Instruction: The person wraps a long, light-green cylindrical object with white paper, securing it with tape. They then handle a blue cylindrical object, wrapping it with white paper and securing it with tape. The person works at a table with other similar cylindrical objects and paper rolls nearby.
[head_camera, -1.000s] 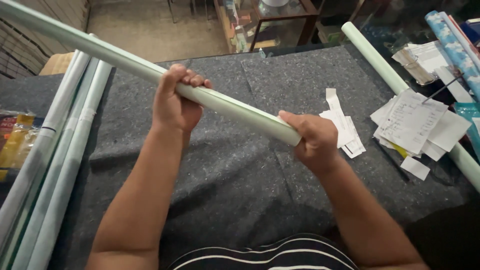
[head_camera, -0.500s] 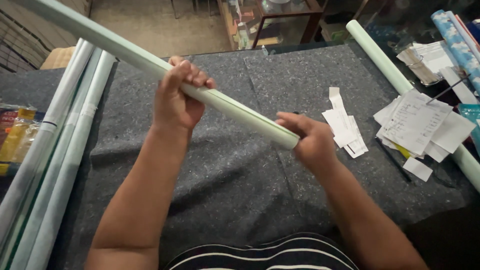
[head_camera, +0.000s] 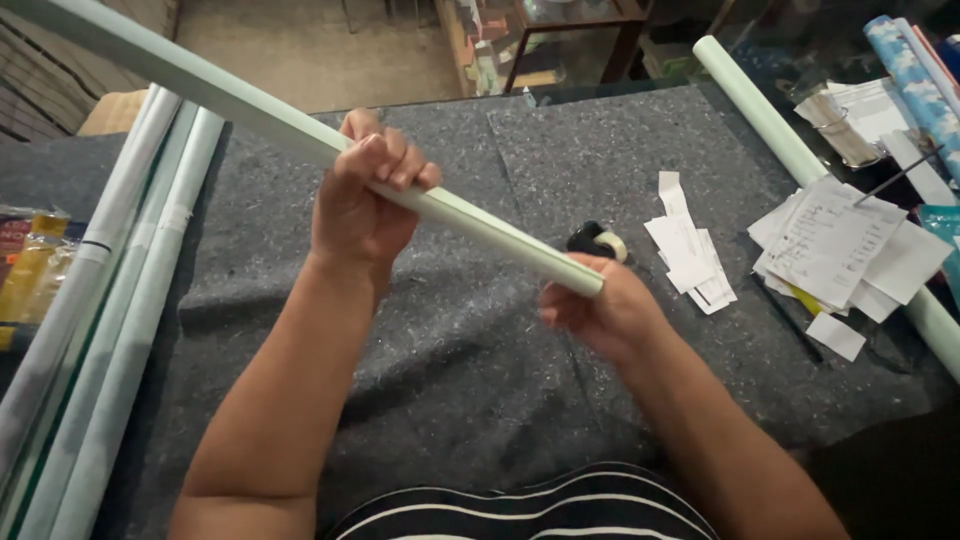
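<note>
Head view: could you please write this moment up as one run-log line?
left hand: grips pale green roll mid-length | right hand: cups roll's near end | below: grey felt table, tape roll beside right hand

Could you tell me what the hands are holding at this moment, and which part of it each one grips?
A pale green paper roll: the left hand wraps around its middle, and the right hand holds its near end.

Your single head-mounted camera looks steeply down, at close range, onto the grey felt-covered table (head_camera: 480, 400), facing away from your torso.
</note>
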